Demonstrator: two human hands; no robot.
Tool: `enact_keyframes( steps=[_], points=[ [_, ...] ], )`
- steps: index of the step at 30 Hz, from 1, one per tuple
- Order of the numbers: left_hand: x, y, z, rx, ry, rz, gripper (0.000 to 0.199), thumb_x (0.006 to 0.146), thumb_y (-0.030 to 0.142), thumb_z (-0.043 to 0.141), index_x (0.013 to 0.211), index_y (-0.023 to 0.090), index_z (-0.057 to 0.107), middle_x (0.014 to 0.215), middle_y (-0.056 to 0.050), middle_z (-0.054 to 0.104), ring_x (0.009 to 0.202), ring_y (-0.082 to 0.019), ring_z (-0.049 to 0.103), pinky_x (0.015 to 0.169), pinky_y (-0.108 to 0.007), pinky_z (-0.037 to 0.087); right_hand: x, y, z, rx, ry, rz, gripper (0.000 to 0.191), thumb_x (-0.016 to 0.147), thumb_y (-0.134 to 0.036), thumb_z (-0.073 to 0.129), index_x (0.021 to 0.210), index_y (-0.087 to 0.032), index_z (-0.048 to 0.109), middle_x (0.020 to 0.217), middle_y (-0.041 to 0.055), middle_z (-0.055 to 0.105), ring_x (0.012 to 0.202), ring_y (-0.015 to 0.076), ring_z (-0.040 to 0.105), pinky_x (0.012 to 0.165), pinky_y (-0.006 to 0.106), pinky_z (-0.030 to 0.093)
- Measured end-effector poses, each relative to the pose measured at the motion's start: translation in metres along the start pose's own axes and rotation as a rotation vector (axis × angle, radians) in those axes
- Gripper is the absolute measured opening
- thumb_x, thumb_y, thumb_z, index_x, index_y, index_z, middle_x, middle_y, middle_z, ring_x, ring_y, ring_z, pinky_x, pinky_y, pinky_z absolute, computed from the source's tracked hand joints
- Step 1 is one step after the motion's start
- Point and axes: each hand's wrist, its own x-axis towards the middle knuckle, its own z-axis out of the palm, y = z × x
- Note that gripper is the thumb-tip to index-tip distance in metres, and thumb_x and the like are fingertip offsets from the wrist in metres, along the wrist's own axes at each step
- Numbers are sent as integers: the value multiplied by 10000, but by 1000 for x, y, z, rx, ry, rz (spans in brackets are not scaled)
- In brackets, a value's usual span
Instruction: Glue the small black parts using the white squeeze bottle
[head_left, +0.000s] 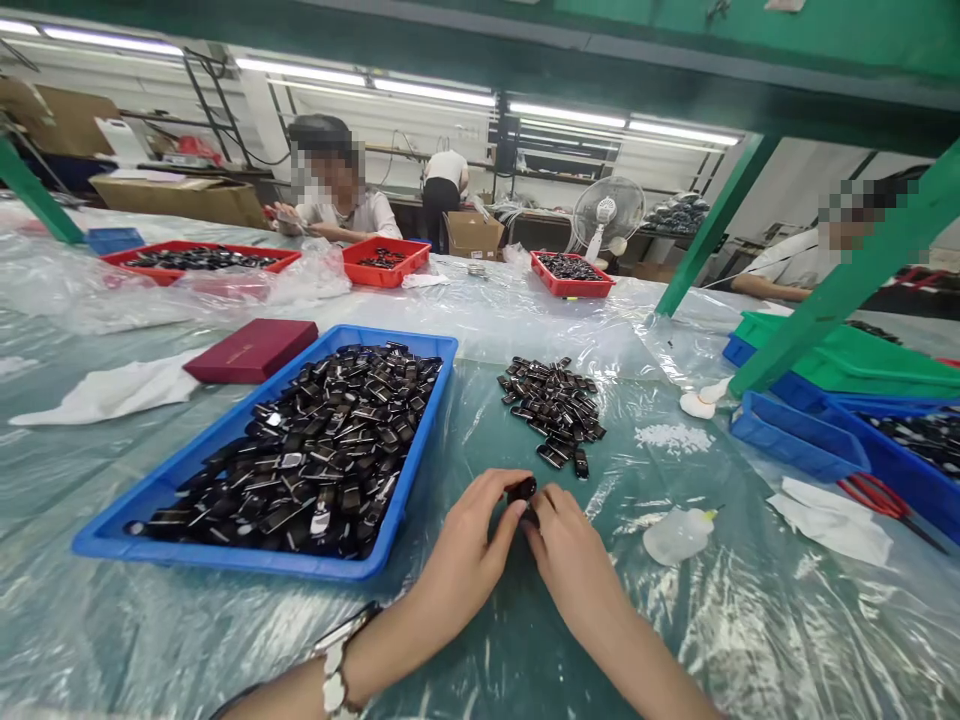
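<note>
Close together over the table, my left hand (pixel 480 515) and my right hand (pixel 559 525) both grip one small glossy black piece (pixel 523 489). Its exact kind is hard to make out, since fingers cover much of it. Just beyond my hands lies a loose pile of similar black pieces (pixel 551 400) with pale edges. To the left of my hands, a blue tray (pixel 409 500) holds a heap of such pieces (pixel 322 460). A small mound of white bits (pixel 675 438) lies right of the pile, and a translucent squeeze bottle (pixel 679 535) with a yellowish tip rests nearer me.
A dark red box (pixel 255 350) and a white cloth (pixel 112 390) lie left. At right are red-handled scissors (pixel 877 495), white tissue (pixel 829 525), blue bins (pixel 799 435) and a green post (pixel 847 270). Red trays (pixel 574 283) and co-workers (pixel 345 190) are across the table.
</note>
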Motion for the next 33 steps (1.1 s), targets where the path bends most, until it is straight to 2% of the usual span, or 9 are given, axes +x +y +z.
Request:
enact_keyframes(
  steps=[5,9,11,13,15,19,24,29,33],
  points=[
    [0,1,-1,31,30,72,244,1016,185,429,1235,217,532,1176,-58,645,1091,-203,611,953,-385,521,23,3,-2,154,7,41,206,834,-26,463,773,-201,552,813,70,562,841,284,571,712,428,471],
    [0,3,0,43,17,138,245,1019,158,421,1237,217,514,1174,-64,635,1097,-198,609,940,-372,526,11,5,-26,461,37,148,92,901,-254,524,818,-218,545,805,38,537,698,219,553,626,364,466],
    [-1,4,1,50,-1,160,237,1018,151,424,1227,217,516,1169,-70,632,1096,-203,609,933,-374,528,1,3,-39,649,28,222,201,904,-411,576,877,-212,574,794,17,538,625,176,558,600,334,481],
    [-2,4,1,68,-12,190,240,1014,136,430,1222,216,518,1166,-78,629,1091,-211,608,924,-380,530,-8,-3,-49,833,6,291,295,870,-488,647,946,-205,614,789,9,559,635,157,580,637,320,504],
    [-3,5,1,98,-21,222,255,1006,113,436,1226,213,518,1158,-82,628,1084,-217,607,914,-383,533,-17,-10,-54,997,-22,351,318,848,-476,706,1001,-203,648,804,17,590,706,156,597,669,299,512],
    [-5,7,1,180,-37,327,310,988,52,415,1248,195,503,1127,-84,639,1036,-211,614,870,-365,549,-27,-20,-53,1225,-57,437,219,853,-414,743,892,-209,676,795,14,595,766,140,574,671,256,498],
    [-6,6,1,284,-20,446,325,982,32,409,1264,168,496,1128,-98,649,1028,-220,615,848,-369,557,-28,-16,-50,1345,-100,475,180,844,-369,768,869,-211,686,785,15,594,769,144,564,672,259,497],
    [-7,4,1,404,-20,539,329,996,34,388,1279,148,510,1156,-104,660,1078,-216,595,906,-368,530,-31,-14,-53,1384,-120,510,138,887,-344,725,862,-217,676,787,11,573,754,141,550,664,262,487],
    [-8,7,-2,447,-6,594,296,1013,51,377,1253,116,536,1147,-106,670,1071,-214,593,914,-353,512,-35,-14,-51,1390,-90,492,163,867,-353,747,848,-204,684,770,13,566,726,134,542,627,244,476]
  ],
)
